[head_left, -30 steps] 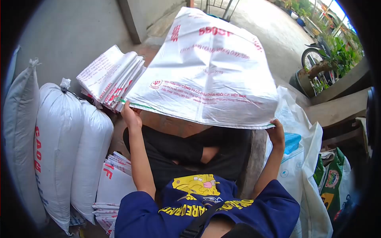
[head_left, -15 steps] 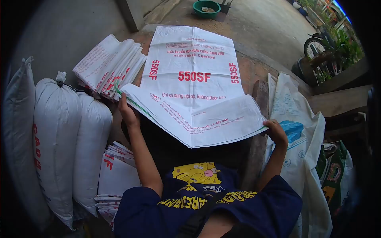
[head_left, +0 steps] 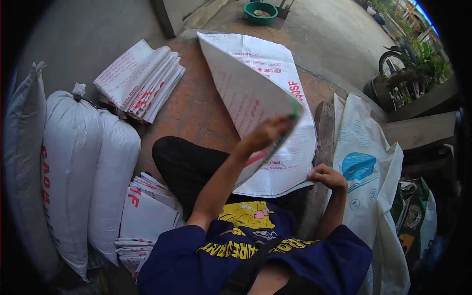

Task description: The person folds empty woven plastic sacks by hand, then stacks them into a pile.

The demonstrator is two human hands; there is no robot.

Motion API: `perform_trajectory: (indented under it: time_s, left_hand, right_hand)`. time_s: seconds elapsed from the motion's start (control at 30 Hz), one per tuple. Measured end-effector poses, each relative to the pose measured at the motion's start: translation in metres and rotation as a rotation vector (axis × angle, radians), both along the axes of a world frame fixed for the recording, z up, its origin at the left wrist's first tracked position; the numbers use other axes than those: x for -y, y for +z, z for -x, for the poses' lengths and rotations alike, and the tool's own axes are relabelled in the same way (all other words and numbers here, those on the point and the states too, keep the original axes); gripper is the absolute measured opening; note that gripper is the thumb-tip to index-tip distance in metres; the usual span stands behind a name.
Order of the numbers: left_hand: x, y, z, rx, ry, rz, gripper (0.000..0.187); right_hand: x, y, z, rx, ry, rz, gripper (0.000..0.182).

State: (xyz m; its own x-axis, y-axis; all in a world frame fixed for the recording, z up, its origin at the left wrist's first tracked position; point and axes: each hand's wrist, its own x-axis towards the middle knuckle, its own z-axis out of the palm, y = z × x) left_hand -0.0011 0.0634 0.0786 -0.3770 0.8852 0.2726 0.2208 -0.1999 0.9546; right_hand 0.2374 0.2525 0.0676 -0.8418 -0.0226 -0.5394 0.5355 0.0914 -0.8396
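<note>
A white woven feed sack (head_left: pixel 282 179) with red print lies across my lap and the brick floor. Its left half is lifted and slants over toward the right half, showing the paler back side. My left hand (head_left: pixel 269 132) is closed on the lifted edge, near a green stitched corner, above the middle of the sack. At the sack's near right corner, my right hand (head_left: pixel 325 176) pinches the hem between thumb and fingers. Part of the "550SF" print is covered by the folded half.
Folded sacks (head_left: pixel 142 81) are stacked at the upper left, with more folded sacks (head_left: pixel 147 216) by my left side. Full white sacks (head_left: pixel 71 172) stand at the left. A wooden beam (head_left: pixel 322 132) and a large white sack (head_left: pixel 361 142) are on the right; a green basin (head_left: pixel 260 12) sits beyond.
My left hand has carried the sack's left edge rightward across the middle, folding that half over. My right hand stays at the right corner, slightly lower.
</note>
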Motion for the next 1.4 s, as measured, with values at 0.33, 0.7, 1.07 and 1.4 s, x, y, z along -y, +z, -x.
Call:
perform_trajectory:
  time_s: [0.33,0.7,1.07,1.4]
  left_hand:
    - [-0.001,-0.019,-0.085,0.212,-0.584,0.183,0.045]
    - [0.039,0.046,-0.119,-0.487,-0.068,-0.004,0.068]
    - [0.106,0.023,-0.086,-0.988,0.052,0.187,0.031]
    - [0.135,0.068,-0.038,-0.805,-0.042,0.155,0.026]
  right_hand:
    - [-0.009,0.005,-0.031,-0.099,0.11,-0.011,0.035]
    - [0.0,0.017,-0.033,-0.484,0.151,0.023,0.028]
    - [-0.01,0.016,-0.035,-1.038,-0.353,0.0,0.079]
    - [-0.006,0.002,0.057,-0.787,0.097,-0.602,0.031]
